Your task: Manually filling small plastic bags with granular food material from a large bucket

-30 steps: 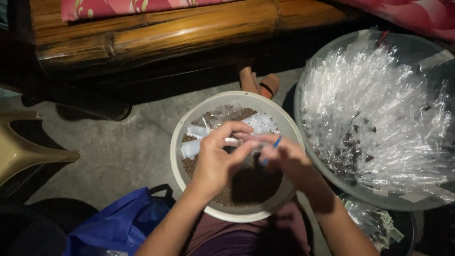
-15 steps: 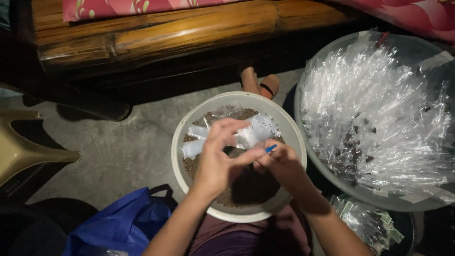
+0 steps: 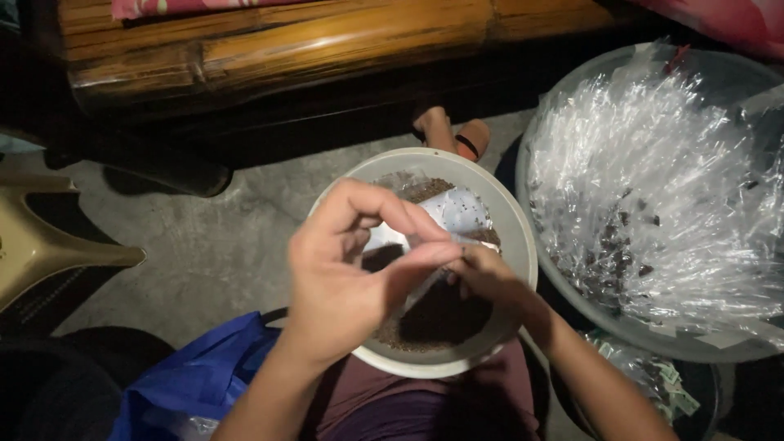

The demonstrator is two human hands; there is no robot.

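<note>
A round pale bowl (image 3: 514, 220) rests on my lap, holding brown grains (image 3: 433, 322) and some clear plastic pouches (image 3: 453, 208). Above it my left hand (image 3: 347, 273) pinches the top of a small clear plastic pouch (image 3: 425, 282) between thumb and forefinger. My right hand (image 3: 490, 282) meets it from the right, fingers closed on the same pouch. The small blue thing seen earlier in my right hand is hidden.
A large grey basin (image 3: 572, 306) at right is piled with clear plastic pouches (image 3: 661, 180). A blue bag (image 3: 196, 384) lies at lower left, a tan plastic chair leg (image 3: 57, 249) at left, a bamboo bench (image 3: 310, 41) ahead, and a sandalled foot (image 3: 453, 135) beyond the bowl.
Both hands have risen closer to the camera, my left hand now larger in view. The blue thing in my right hand is no longer visible.
</note>
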